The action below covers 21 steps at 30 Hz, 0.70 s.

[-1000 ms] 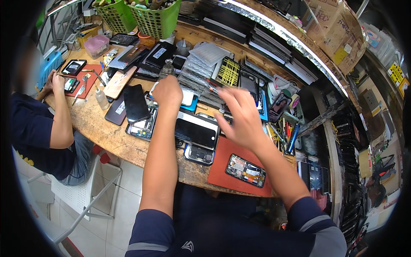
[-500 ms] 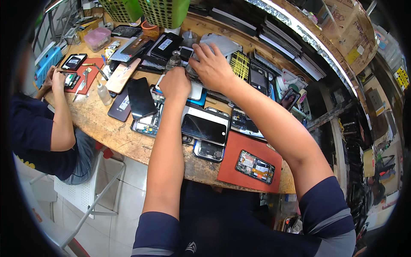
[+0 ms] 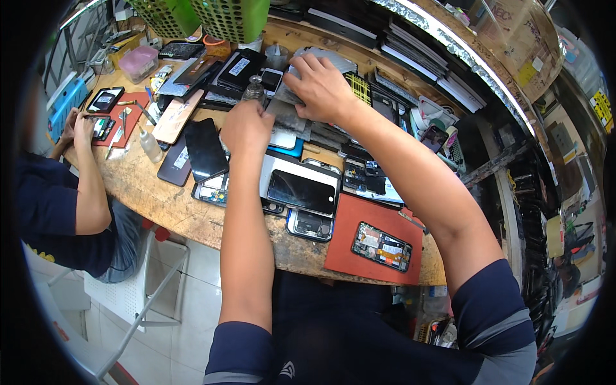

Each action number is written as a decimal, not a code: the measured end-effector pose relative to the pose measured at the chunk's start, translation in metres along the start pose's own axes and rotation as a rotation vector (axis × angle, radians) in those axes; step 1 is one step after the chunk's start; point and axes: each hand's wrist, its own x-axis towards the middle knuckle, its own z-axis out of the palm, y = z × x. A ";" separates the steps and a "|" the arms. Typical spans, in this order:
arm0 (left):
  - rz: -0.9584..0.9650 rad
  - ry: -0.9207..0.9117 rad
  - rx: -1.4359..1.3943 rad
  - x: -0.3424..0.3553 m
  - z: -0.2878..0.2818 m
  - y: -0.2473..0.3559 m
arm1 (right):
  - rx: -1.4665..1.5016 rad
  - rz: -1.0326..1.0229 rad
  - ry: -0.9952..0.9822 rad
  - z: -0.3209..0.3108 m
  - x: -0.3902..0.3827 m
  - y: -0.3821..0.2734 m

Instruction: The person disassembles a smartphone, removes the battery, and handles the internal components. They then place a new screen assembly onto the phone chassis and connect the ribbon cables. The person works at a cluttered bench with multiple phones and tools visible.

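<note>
My left hand (image 3: pixel 247 128) has its fingers curled at the edge of a grey plastic packet (image 3: pixel 289 119), just in front of a clear glass dispenser bottle (image 3: pixel 254 90); what its fingertips hold is hidden. My right hand (image 3: pixel 324 93) grips the top of a pile of translucent grey wrapped packets (image 3: pixel 330 58) with bent fingers. Beneath and nearer me lie a white tablet-sized device with a black phone (image 3: pixel 298 191) on top and another black phone (image 3: pixel 205 149). An opened phone (image 3: pixel 382 246) rests on a red mat (image 3: pixel 343 244) at the front right.
At the left a seated person (image 3: pixel 70 205) works on a device over another red mat. A squeeze bottle (image 3: pixel 151 146) stands between us. Green baskets (image 3: pixel 231 22) are above the back of the cluttered wooden bench (image 3: pixel 154 186). A shelf with flat packets (image 3: pixel 417 58) runs behind.
My right hand has moved up and left from the middle right onto the grey packets and now grips them. My left hand stays by the bottle, with more grey packet showing beside it.
</note>
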 end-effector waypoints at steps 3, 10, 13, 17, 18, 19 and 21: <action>-0.013 -0.031 -0.010 0.000 -0.018 -0.014 | 0.009 0.000 0.021 0.002 -0.002 0.000; -0.074 -0.164 0.051 -0.005 -0.011 0.002 | -0.013 -0.009 0.022 0.005 -0.002 -0.005; -0.075 -0.133 -0.054 -0.008 -0.007 0.005 | -0.017 -0.010 0.012 0.006 -0.002 -0.007; -0.166 -0.305 -0.415 0.008 -0.048 -0.019 | -0.014 -0.010 0.000 0.006 -0.003 -0.007; -0.182 -0.208 -0.542 0.005 -0.062 -0.026 | -0.007 -0.008 -0.004 0.007 -0.004 -0.007; -0.144 -0.190 -0.574 0.003 -0.082 -0.034 | 0.001 -0.006 -0.007 0.007 -0.004 -0.007; -0.162 -0.096 -0.720 -0.023 -0.112 -0.046 | 0.003 -0.006 -0.042 0.008 -0.004 -0.008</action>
